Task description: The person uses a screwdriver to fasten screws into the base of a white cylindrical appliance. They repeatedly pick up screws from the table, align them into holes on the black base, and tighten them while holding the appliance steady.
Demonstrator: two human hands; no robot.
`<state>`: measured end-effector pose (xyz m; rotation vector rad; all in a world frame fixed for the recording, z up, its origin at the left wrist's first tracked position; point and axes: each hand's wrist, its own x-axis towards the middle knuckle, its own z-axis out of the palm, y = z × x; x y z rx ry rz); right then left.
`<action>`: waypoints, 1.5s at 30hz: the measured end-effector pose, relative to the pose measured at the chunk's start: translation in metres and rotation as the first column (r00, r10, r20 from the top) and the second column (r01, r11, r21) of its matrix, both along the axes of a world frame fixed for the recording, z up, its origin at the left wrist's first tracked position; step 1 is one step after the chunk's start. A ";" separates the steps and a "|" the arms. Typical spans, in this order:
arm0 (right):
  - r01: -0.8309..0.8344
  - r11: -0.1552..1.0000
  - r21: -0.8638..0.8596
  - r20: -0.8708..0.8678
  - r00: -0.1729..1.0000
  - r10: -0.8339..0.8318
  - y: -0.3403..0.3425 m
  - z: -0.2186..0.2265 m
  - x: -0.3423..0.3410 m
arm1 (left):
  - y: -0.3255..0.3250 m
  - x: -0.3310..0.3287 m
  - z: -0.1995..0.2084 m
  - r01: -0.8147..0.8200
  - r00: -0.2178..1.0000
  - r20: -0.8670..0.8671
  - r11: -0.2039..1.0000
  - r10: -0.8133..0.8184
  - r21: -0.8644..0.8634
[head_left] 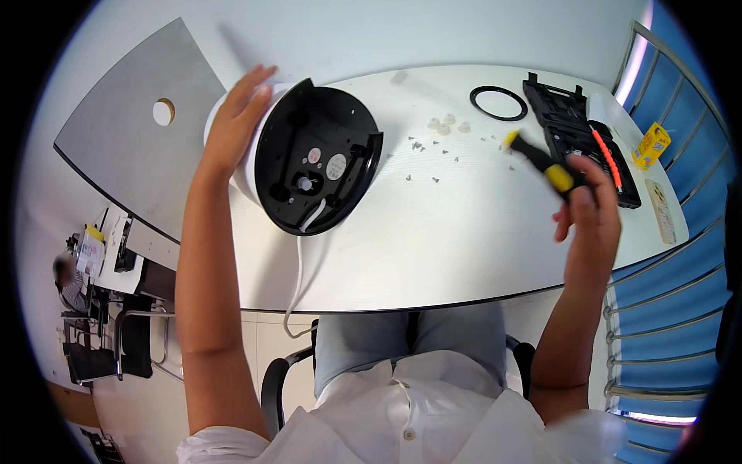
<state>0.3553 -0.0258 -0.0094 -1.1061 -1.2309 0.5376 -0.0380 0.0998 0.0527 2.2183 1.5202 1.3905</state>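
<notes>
A round white appliance (243, 166) lies tilted on its side at the left of the table, its black underside (290, 147) facing right. The underside has a recessed middle, labels and a white power cord (300, 271) that hangs over the table's front edge. My left hand (239, 116) grips the white body from its upper left, fingers stretched over it. At the right, my right hand (591, 205) is closed round a screwdriver (545, 166) with a black and yellow handle, raised above the table and blurred. Its tip cannot be made out.
Small screws (417, 145) lie scattered mid-table near several whitish rubber feet (443, 129). Behind them sits a black ring (498, 116). An open black tool case (560, 116) holds an orange flexible shaft (607, 158). A yellow box (651, 145) and a pale strip (659, 210) lie beyond, beside a metal railing (665, 332).
</notes>
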 end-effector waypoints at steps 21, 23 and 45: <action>-0.186 0.982 0.034 -0.627 0.761 0.166 0.042 -0.027 0.043 | 0.037 0.178 -0.087 0.110 0.576 -0.796 0.947 0.186 0.301; -0.179 0.984 -0.009 -0.626 0.768 0.134 0.046 -0.031 0.040 | 0.051 0.189 -0.097 -0.004 0.414 -0.883 0.971 0.221 0.241; -0.082 0.990 -0.111 -0.534 0.846 0.010 0.059 -0.043 0.038 | 0.086 0.184 -0.127 -0.092 0.530 -0.846 0.996 0.061 0.013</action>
